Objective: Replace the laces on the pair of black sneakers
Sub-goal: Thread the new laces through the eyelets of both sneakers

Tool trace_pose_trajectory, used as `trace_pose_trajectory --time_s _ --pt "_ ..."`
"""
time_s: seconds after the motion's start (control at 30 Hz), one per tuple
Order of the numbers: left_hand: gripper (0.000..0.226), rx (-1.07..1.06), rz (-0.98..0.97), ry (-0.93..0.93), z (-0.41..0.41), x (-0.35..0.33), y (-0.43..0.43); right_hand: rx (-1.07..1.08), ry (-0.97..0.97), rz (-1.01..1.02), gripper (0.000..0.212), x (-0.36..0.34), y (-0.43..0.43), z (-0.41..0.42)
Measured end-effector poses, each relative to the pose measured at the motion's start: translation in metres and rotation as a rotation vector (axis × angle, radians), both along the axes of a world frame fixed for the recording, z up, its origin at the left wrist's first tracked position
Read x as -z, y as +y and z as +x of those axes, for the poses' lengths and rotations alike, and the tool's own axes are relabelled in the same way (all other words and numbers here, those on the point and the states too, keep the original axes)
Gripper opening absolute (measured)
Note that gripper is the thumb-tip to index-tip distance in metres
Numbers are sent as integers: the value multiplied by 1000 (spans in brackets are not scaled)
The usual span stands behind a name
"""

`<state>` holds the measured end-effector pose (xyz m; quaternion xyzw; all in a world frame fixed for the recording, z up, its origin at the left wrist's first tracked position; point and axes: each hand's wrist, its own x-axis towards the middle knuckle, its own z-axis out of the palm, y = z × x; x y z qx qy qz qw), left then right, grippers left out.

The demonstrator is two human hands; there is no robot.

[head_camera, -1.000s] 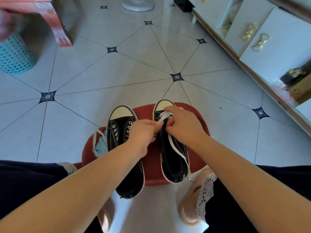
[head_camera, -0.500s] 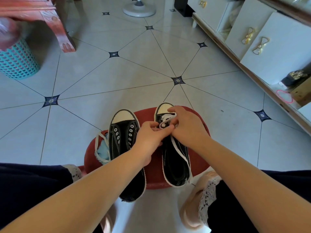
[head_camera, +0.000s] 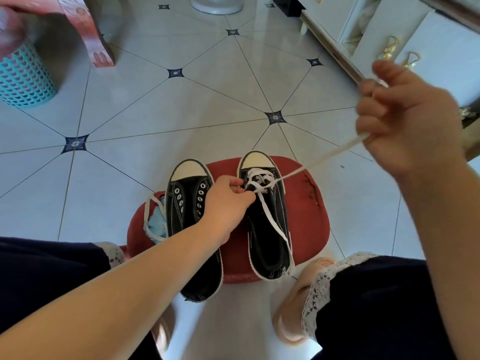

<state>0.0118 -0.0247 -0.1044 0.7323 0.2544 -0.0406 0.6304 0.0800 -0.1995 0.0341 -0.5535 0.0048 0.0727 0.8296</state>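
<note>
**Head view, near to far.** Your knees [head_camera: 52,276] in dark trousers frame the bottom edge at 7 and 5 o'clock. Between them stands a red stool [head_camera: 309,219] that carries both shoes, toes towards 12 o'clock. The bare shoe [head_camera: 185,203] lies at 9 o'clock on the seat, its eyelets empty and its heel overhanging the near rim. The laced shoe [head_camera: 267,229] lies beside it at centre, with a white lace [head_camera: 324,157] crossed through its front eyelets only.

Your hands are well apart. Your left hand [head_camera: 226,201] crosses over the bare shoe, its fingertips curled and pinching the lace at the eyelets. Your right hand [head_camera: 405,120] is raised at 2 o'clock, fingers curled round the lace, which runs taut from the shoe to your fist. The lace's other end trails along the shoe to its heel.

A spare lace [head_camera: 150,216] loops over something pale blue at the stool's 9 o'clock edge. Farther off on the tiled floor [head_camera: 207,100] are a teal bin [head_camera: 23,74] at 10 o'clock, a red table leg [head_camera: 97,45] at 11, a fan base [head_camera: 217,5] at 12, and a white cabinet [head_camera: 441,42] at 1.
</note>
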Motion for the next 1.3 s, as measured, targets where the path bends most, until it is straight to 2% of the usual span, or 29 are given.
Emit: trace_pose_trajectory --time_s 0.03,0.1,0.13,0.17,0.23,0.37,0.43,0.53,0.67,0.77,0.87,0.93,1.03,1.07,1.17,1.2,1.3 --pt "26 1 3 -4 0 0 0 37 -42 -309 36 1 -2 1" --pt "25 9 15 -14 -1 0 0 10 -180 -1125 32 17 4 1" --pt "25 17 22 -18 -1 0 0 -104 -274 -1384 26 29 10 -3" --pt "24 24 29 -23 -2 -1 -1 -240 -351 -1517 21 43 17 -8" --pt "23 30 47 -38 -2 -1 -1 -452 -405 -1553 20 66 31 -17" --pt "19 33 61 -40 -3 -2 1 -441 -328 -1586 20 77 35 -15" --pt "18 37 76 -40 -3 -1 2 -550 -282 -1659 18 78 33 -16" --pt "18 38 90 -40 -3 -1 2 -705 -328 -1699 18 79 38 -23" --pt "19 39 91 -45 -2 -2 1 -713 -251 -1532 31 72 43 -28" --pt "19 35 98 -48 -3 -2 1 -765 -272 -1561 37 73 43 -31" --pt "19 28 87 -46 -3 -3 1 -815 -367 -1620 26 73 46 -35" --pt "20 25 88 -45 -2 -3 0 -852 -366 -1521 20 64 48 -39" --pt "20 8 70 -45 -2 -2 1 -1011 -219 -1357 25 51 50 -48" --pt "20 3 58 -51 -2 -3 1 -1001 -157 -1339 23 53 48 -50" --pt "24 31 83 -76 -2 -4 1 -797 -161 -1526 19 68 41 -42" --pt "25 49 119 -90 -1 -5 0 -786 -166 -1579 22 72 38 -41" --pt "25 114 295 -176 0 -5 -3 -979 -87 -1656 35 78 38 -46"
